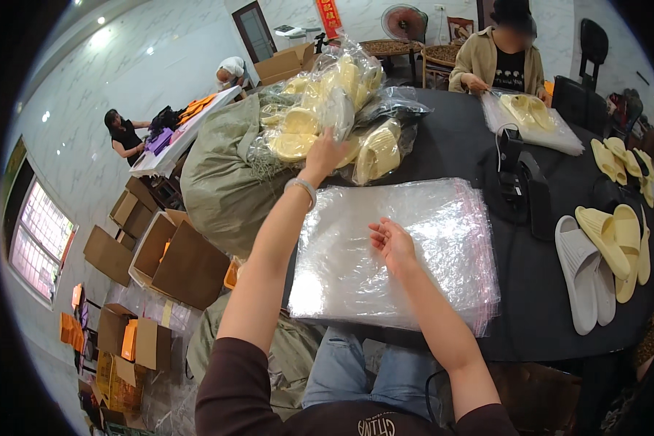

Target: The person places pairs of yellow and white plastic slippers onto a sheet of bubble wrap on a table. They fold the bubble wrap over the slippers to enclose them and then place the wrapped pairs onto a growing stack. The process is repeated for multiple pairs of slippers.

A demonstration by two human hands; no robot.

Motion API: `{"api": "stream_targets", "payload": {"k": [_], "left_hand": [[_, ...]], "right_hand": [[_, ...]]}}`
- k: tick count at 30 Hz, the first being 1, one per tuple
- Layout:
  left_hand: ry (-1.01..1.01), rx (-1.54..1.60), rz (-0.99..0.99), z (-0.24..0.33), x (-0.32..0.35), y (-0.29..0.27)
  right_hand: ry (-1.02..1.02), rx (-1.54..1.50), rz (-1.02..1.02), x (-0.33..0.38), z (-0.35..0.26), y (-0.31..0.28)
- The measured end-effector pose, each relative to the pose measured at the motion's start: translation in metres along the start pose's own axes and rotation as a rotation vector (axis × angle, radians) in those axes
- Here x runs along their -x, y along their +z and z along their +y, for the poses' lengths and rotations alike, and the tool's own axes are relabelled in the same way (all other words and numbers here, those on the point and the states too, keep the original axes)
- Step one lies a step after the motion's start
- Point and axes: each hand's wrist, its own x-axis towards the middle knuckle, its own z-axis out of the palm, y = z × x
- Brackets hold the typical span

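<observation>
— Slippers [327, 109], bagged in clear plastic, heaped just beyond the bag stack [392, 247]; your left hand [325, 154] closes on one; right hand [392, 243] rests open on the stack.

— Light, soft, slippery wrap, I judge; pinch slipper through film.

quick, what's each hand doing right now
Left hand: reaching into the pile of bagged yellow slippers, touching one; grip cannot be told.
Right hand: open, holding nothing, over the stack of clear bags.
</observation>
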Motion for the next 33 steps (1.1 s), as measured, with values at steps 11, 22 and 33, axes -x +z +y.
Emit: {"api": "stream_targets", "payload": {"k": [11, 22, 33], "left_hand": [[0.332, -0.169, 0.393, -0.039, 0.05, 0.024], [0.074, -0.582, 0.385, -0.107, 0.011, 0.031], [0.073, -0.564, 0.504, -0.126, -0.03, -0.097]], "right_hand": [[0.014, -0.002, -0.001, 0.007, -0.005, 0.005], [0.02, 0.03, 0.002, 0.011, -0.007, 0.01], [0.011, 0.033, -0.008, 0.007, -0.003, 0.009]]}}
